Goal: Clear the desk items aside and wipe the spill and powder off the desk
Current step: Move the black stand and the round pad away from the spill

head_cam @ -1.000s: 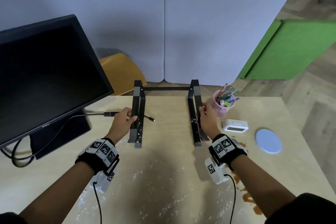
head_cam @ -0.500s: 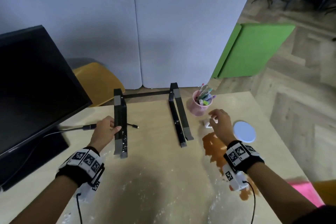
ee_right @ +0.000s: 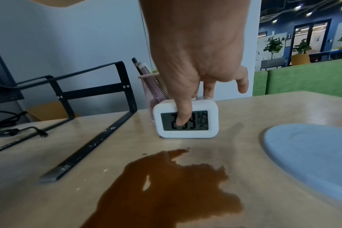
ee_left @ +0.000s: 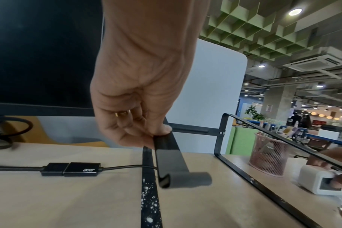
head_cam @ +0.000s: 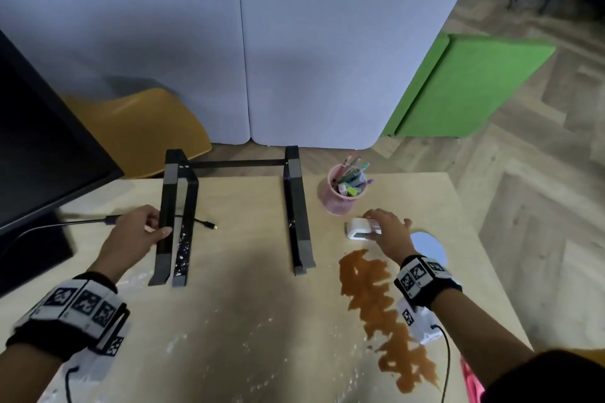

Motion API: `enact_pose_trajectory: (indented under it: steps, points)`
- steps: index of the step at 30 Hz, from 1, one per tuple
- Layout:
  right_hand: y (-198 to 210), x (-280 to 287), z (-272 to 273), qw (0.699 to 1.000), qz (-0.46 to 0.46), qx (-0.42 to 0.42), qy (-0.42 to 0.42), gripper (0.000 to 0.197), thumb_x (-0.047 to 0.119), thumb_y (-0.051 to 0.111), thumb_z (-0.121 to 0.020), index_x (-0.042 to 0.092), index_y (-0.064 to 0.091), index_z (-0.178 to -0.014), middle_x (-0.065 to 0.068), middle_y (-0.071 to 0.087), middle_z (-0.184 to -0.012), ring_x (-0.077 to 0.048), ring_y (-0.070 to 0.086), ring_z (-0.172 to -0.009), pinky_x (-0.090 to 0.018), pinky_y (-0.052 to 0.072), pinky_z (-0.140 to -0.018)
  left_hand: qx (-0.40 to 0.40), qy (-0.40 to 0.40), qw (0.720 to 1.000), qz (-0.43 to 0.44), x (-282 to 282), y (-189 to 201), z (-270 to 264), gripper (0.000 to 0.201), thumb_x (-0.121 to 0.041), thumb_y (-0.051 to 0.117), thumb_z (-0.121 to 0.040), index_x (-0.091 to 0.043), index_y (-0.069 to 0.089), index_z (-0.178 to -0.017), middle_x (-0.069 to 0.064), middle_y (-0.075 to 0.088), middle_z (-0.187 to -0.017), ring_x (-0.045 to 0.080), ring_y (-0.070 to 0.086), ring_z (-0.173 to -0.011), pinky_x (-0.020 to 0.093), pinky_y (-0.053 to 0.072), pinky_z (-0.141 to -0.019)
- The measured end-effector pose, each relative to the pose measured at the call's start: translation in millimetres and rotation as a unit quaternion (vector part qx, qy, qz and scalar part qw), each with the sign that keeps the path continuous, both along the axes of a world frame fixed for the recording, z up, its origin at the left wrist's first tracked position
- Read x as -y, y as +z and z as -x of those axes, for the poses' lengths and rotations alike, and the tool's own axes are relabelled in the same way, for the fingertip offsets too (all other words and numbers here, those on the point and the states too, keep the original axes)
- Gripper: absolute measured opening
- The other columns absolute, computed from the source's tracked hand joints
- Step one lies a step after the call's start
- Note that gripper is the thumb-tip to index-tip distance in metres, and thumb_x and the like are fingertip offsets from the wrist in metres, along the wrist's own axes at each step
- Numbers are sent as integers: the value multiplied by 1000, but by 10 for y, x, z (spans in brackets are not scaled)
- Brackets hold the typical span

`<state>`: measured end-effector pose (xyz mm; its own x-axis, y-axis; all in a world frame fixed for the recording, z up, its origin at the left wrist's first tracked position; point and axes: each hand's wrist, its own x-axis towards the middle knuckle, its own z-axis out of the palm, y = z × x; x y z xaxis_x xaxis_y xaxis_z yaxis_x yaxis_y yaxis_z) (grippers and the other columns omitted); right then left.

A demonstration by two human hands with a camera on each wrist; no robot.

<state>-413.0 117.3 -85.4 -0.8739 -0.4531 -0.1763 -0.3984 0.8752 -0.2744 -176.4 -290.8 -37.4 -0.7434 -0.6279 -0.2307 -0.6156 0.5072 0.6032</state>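
White powder [head_cam: 209, 347] lay scattered across the near part of the worktop [head_cam: 248, 304], and a brown spill [head_cam: 376, 301] ran from the near right edge toward the white digital clock [ee_right: 186, 120]. The right hand [head_cam: 389, 232] pinched that clock, thumb across its display and fingers [ee_right: 209, 91] over its top rear edge; the clock stood just beyond the spill's far tip. A pale blue coaster [ee_right: 310, 146] lay just right of it, partly hidden by the wrist in the head view. The left hand [head_cam: 137, 232] was clamped on the left rail of the black laptop stand [head_cam: 294, 206], fingers curled around it. A cable adapter [ee_left: 70, 168] lay beside that rail. A pink mesh pen cup [head_cam: 342, 195] stood behind the clock. The monitor [head_cam: 42, 154] was cut off at left.
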Motion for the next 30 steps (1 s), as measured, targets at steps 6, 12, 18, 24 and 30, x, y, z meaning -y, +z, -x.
enact_pose_trajectory:
  steps: [6,12,18,24,30]
  points:
    - [26,14,247,999,-7,-32,-16,23,13,61,-85,21,59,-107,2,59,-106,-24,51,-104,-50,25,-94,8,10,1000,-17,-55,80,21,14,-3,69,-82,-5,55,-85,13,55,-80,29,56,-67,28,43,-51]
    - [3,73,617,999,-2,-43,-20,21,12,63,-84,19,59,-103,0,59,-104,-25,53,-104,-56,22,-98,13,31,999,-19,-86,100,19,13,1,67,-82,0,58,-92,11,53,-78,26,54,-63,28,43,-53]
    - [-58,121,825,999,-7,-43,-17,22,16,65,-84,20,59,-104,1,60,-105,-25,53,-105,-58,21,-98,17,33,999,-12,-117,122,10,14,-2,67,-83,-2,58,-93,12,57,-83,28,57,-63,30,44,-55]
    - [-30,29,789,999,6,-27,-24,34,19,65,-84,23,56,-117,1,58,-112,-24,51,-112,-59,16,-103,17,34,999,1,-165,133,15,12,-2,66,-84,-3,57,-93,14,58,-86,29,57,-66,30,44,-54]
    - [177,-468,671,998,-23,10,-57,60,17,66,-84,19,38,-137,-3,43,-133,-25,39,-127,-54,22,-105,25,32,999,16,-132,74,10,14,-1,66,-84,-1,57,-94,16,58,-87,32,56,-66,33,46,-53]
